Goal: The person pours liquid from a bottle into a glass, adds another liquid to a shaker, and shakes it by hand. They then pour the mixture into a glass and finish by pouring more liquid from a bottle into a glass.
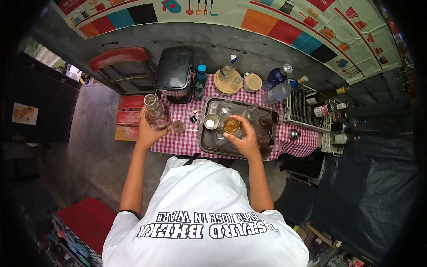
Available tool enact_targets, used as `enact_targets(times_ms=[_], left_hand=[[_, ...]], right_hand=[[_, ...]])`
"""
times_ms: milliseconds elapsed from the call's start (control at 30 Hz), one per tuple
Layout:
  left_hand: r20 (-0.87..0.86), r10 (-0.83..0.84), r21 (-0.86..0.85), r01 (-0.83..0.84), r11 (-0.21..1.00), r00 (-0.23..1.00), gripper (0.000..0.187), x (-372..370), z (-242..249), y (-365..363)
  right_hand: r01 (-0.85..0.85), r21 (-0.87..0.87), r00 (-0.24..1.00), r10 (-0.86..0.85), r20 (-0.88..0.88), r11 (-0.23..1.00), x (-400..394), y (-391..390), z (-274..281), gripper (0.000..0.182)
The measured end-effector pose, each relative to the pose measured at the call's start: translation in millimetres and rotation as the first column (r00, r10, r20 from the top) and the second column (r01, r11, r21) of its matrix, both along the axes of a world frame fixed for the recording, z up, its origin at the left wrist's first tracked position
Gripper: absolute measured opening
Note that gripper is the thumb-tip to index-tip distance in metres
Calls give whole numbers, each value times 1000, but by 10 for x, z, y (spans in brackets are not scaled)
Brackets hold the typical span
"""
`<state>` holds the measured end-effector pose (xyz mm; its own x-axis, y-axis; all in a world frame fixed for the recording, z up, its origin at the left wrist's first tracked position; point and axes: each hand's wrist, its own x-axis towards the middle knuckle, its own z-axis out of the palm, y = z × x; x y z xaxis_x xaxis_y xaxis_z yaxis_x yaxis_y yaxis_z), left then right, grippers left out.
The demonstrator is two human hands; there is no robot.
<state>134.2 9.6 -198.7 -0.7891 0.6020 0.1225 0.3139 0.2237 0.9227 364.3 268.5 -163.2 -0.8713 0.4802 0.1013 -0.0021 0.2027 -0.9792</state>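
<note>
My left hand (148, 132) is wrapped round a clear glass bottle (159, 118) with a wide round mouth, at the left end of the checked cloth. A small clear glass piece (179, 127) is just right of that bottle. In my right hand (245, 140) is a drinking glass (231, 125) with amber liquid in it, above the dark tray (206, 143). Left of this glass stands a metal-looking cup (211, 121) with something pale inside. Several clear glasses are on the tray, and a dark tumbler (268, 118) lies tilted at its right side.
Behind the tray, a bottle (228, 69) stands on a round wooden board (221, 87), near a mug (253, 82). A black bin (175, 69) and blue-capped bottle (200, 82) are back left. Bottles and a wire crate (307, 120) occupy the right. A red chair (118, 59) is at left.
</note>
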Motion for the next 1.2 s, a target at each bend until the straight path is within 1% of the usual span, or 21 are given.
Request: enact_targets(times_ms=[33, 67, 100, 167, 200, 233, 300, 367, 433, 467, 500, 567, 600, 700, 733, 767, 800, 867, 1000, 1067, 1200], left_hand=[[18, 45, 24, -46, 999, 999, 84, -79, -95, -2], [91, 30, 70, -36, 997, 995, 79, -166, -154, 5], [102, 14, 68, -21, 997, 995, 79, -226, -203, 7], [178, 61, 96, -79, 992, 982, 76, -338, -303, 19], [163, 50, 134, -72, 988, 985, 74, -415, -423, 26], [173, 30, 130, -54, 990, 984, 74, -488, -534, 22], [63, 34, 59, -38, 998, 997, 74, -608, -676, 19], [72, -9, 52, 6, 999, 997, 75, -698, -888, 36], [-9, -43, 5, 43, 999, 999, 74, -757, -1049, 54], [-14, -58, -47, 58, 997, 998, 75, -760, -1087, 70], [-12, -73, -46, 72, 996, 997, 75, -772, -1175, 71], [41, -102, -16, 102, 995, 994, 75, -785, -1312, 93], [42, -101, -23, 102, 995, 994, 75, -765, -1337, 98], [-6, -93, -37, 93, 995, 996, 73, -753, -1455, 119], [-38, -110, -45, 108, 993, 993, 72, -756, -1497, 121], [-36, -114, -43, 113, 993, 993, 72, -746, -1483, 125], [-23, -115, -34, 114, 993, 993, 72, -738, -1468, 130], [-6, -120, -22, 119, 993, 993, 72, -734, -1463, 144], [6, -107, -16, 107, 994, 994, 74, -720, -1504, 143], [8, -101, -6, 101, 995, 995, 74, -703, -1539, 122], [-3, -98, -42, 98, 994, 995, 78, -652, -1629, 66]], right_hand=[[16, 1, 1000, -16, 11, 1000, -34, -38, -110, 53], [60, -31, 997, -58, 43, 998, -64, -79, -217, 52], [104, -64, 992, -99, 76, 993, -90, -127, -330, 51], [154, -44, 981, -148, 125, 987, -127, -192, -570, 50], [187, -22, 970, -181, 164, 982, -136, -225, -652, 50], [207, -24, 964, -199, 175, 978, -139, -249, -734, 50], [251, -11, 940, -241, 239, 968, -169, -292, -860, 50], [289, 12, 931, -284, 229, 957, -198, -321, -970, 48], [275, 167, 886, -317, 338, 947, -213, -325, -1025, 52], [269, 199, 879, -325, 349, 942, -232, -324, -1032, 52], [282, 200, 873, -338, 351, 938, -240, -316, -1033, 52], [224, 251, 850, -315, 423, 942, -264, -295, -1024, 52], [234, 254, 846, -325, 423, 939, -276, -286, -1013, 52], [192, 311, 828, -324, 458, 931, -303, -218, -1006, 51], [141, 343, 825, -302, 478, 929, -310, -189, -1010, 52], [89, 374, 821, -280, 497, 923, -330, -168, -998, 52], [92, 376, 819, -285, 498, 922, -351, -154, -988, 52], [28, 383, 764, -267, 587, 923, -378, -119, -977, 53], [-29, 404, 740, -252, 623, 914, -467, -58, -925, 54], [-127, 477, 735, -241, 634, 869, -497, -26, -869, 53], [-168, 507, 738, -233, 634, 846, -557, 10, -834, 58]])
